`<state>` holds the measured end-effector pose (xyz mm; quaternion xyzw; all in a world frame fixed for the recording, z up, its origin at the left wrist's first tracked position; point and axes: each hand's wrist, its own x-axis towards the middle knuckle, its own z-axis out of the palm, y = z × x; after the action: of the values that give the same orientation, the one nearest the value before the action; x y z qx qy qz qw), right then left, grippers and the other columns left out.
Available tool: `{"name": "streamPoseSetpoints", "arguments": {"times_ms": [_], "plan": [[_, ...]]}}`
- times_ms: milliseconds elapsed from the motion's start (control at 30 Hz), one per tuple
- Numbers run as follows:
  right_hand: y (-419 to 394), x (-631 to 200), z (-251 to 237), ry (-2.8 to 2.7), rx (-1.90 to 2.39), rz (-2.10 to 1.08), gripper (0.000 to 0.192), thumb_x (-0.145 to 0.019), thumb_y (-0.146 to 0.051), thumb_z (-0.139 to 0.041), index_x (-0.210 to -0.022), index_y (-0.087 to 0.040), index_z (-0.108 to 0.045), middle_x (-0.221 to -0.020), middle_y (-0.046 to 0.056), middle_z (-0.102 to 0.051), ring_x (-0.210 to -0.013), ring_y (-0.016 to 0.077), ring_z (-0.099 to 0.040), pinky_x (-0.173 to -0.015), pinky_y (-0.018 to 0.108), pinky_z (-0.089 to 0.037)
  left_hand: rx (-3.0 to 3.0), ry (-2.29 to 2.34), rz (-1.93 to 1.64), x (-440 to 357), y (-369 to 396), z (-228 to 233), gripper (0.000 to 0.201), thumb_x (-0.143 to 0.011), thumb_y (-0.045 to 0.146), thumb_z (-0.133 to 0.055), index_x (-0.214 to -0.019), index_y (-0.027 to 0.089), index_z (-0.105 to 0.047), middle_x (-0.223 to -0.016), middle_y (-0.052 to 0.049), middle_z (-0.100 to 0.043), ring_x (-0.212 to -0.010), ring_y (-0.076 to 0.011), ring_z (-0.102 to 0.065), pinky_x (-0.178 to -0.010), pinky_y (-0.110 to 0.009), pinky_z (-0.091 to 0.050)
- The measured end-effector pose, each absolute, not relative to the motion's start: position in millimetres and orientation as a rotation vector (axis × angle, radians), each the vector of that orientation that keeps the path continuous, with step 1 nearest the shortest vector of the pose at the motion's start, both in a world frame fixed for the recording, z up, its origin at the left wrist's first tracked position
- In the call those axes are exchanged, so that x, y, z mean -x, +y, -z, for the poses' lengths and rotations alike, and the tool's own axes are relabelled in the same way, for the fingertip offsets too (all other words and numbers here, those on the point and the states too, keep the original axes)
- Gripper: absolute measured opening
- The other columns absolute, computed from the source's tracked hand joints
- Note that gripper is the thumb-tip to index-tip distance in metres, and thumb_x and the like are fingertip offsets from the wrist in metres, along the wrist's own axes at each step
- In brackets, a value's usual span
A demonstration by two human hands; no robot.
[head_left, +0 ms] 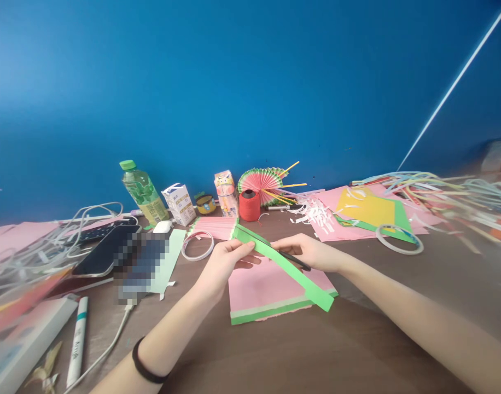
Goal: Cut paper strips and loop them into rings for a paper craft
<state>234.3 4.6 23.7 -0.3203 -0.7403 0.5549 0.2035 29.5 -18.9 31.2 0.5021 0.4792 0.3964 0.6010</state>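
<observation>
A long green paper strip [284,264] is pinched between the thumb and fingers of my left hand [233,253]. Its wider loose end hangs down to the right. My right hand [302,250] is closed around dark scissors [296,259], whose blades lie along the strip and are mostly hidden by it. Below both hands, a pink paper sheet [271,287] with a green band along its near edge lies on the table. Just behind my left hand is a pleated pink paper [213,226] with a green edge.
Behind my hands stand a red thread spool [249,207], a pleated paper fan [261,183], drink cartons [179,204] and a green-capped bottle [145,192]. Tape rolls [198,246] lie on both sides. Phones and cables [106,249] crowd the left; coloured papers [367,210] and scraps lie right.
</observation>
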Motion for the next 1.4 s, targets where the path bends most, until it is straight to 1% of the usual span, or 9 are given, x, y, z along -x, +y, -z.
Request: {"name": "streamPoseSetpoints", "arguments": {"times_ms": [133,267,367,567,733,1067,1167,1300,1400], "plan": [[4.3,-234.5,-25.0,-2.054,0.904,-1.552,0.038,-0.079,-0.038,-0.049,-0.11,-0.017,-0.056,-0.063,-0.001,-0.05,-0.044,0.0045,-0.035,-0.041,0.019,-0.033,-1.206,1.125,-0.9,-30.4,-19.1,-32.0,0.029,-0.069,0.039,-0.06,-0.074,0.012,-0.065,-0.073,-0.009,-0.069,-0.07,-0.0178,-0.063,-0.069,-0.028,-0.047],[4.1,-233.4,-25.7,-2.017,0.863,-1.605,0.035,-0.077,-0.032,-0.052,-0.108,-0.017,-0.058,-0.056,-0.004,-0.043,-0.046,0.0052,-0.035,-0.042,0.018,-0.035,-1.342,1.184,-0.933,-30.3,-18.2,-36.2,0.028,-0.07,0.04,-0.058,-0.078,0.014,-0.064,-0.079,-0.007,-0.068,-0.07,-0.0178,-0.063,-0.067,-0.028,-0.047],[4.1,-232.6,-25.8,-2.005,0.84,-1.624,0.036,-0.077,-0.029,-0.052,-0.11,-0.017,-0.056,-0.057,-0.004,-0.042,-0.046,0.0049,-0.034,-0.042,0.018,-0.036,-1.396,1.195,-1.004,-27.5,-16.9,-38.9,0.028,-0.073,0.04,-0.054,-0.08,0.015,-0.063,-0.082,-0.006,-0.068,-0.072,-0.0175,-0.063,-0.067,-0.028,-0.046],[4.6,-231.9,-24.0,-2.022,0.821,-1.646,0.036,-0.076,-0.028,-0.053,-0.111,-0.019,-0.056,-0.06,-0.003,-0.042,-0.049,0.0054,-0.036,-0.043,0.018,-0.037,-1.38,1.175,-1.01,-25.3,-14.7,-36.4,0.027,-0.073,0.039,-0.054,-0.077,0.015,-0.065,-0.078,-0.006,-0.068,-0.071,-0.0162,-0.062,-0.068,-0.026,-0.045],[4.8,-230.5,-22.1,-2.012,0.783,-1.663,0.037,-0.074,-0.03,-0.054,-0.11,-0.018,-0.055,-0.07,0.0,-0.045,-0.054,0.0063,-0.039,-0.046,0.019,-0.04,-1.35,1.192,-0.948,-27.1,-14.2,-32.3,0.026,-0.072,0.039,-0.056,-0.074,0.015,-0.067,-0.067,-0.004,-0.067,-0.068,-0.0158,-0.062,-0.065,-0.024,-0.044],[3.1,-230.2,-24.3,-2.026,0.781,-1.64,0.024,-0.077,-0.025,-0.05,-0.096,-0.015,-0.059,-0.059,-0.004,-0.037,-0.051,0.0055,-0.033,-0.042,0.017,-0.034,-1.33,1.167,-0.924,-27.3,-17.7,-37.5,0.029,-0.073,0.038,-0.055,-0.082,0.014,-0.068,-0.077,-0.007,-0.069,-0.071,-0.0152,-0.062,-0.068,-0.024,-0.045],[3.3,-230.4,-24.6,-2.034,0.801,-1.633,0.029,-0.077,-0.026,-0.05,-0.103,-0.015,-0.058,-0.057,-0.005,-0.036,-0.049,0.005,-0.031,-0.043,0.017,-0.034,-1.324,1.164,-0.915,-27.2,-17.7,-37.1,0.03,-0.073,0.039,-0.055,-0.082,0.014,-0.067,-0.079,-0.007,-0.069,-0.072,-0.0157,-0.062,-0.069,-0.025,-0.045],[4.2,-231.7,-24.0,-2.03,0.817,-1.629,0.04,-0.077,-0.025,-0.05,-0.117,-0.017,-0.052,-0.056,-0.005,-0.037,-0.047,0.0048,-0.03,-0.042,0.017,-0.034,-1.313,1.168,-0.912,-26.8,-16.4,-35.5,0.03,-0.072,0.04,-0.056,-0.078,0.013,-0.067,-0.075,-0.008,-0.069,-0.072,-0.017,-0.062,-0.069,-0.026,-0.046],[5.0,-232.3,-23.4,-2.024,0.833,-1.628,0.044,-0.077,-0.026,-0.05,-0.12,-0.017,-0.05,-0.057,-0.005,-0.037,-0.047,0.0049,-0.03,-0.041,0.017,-0.035,-1.299,1.154,-0.913,-26.2,-14.9,-33.6,0.031,-0.071,0.041,-0.056,-0.079,0.013,-0.066,-0.075,-0.008,-0.069,-0.073,-0.0178,-0.063,-0.071,-0.028,-0.046]]}}
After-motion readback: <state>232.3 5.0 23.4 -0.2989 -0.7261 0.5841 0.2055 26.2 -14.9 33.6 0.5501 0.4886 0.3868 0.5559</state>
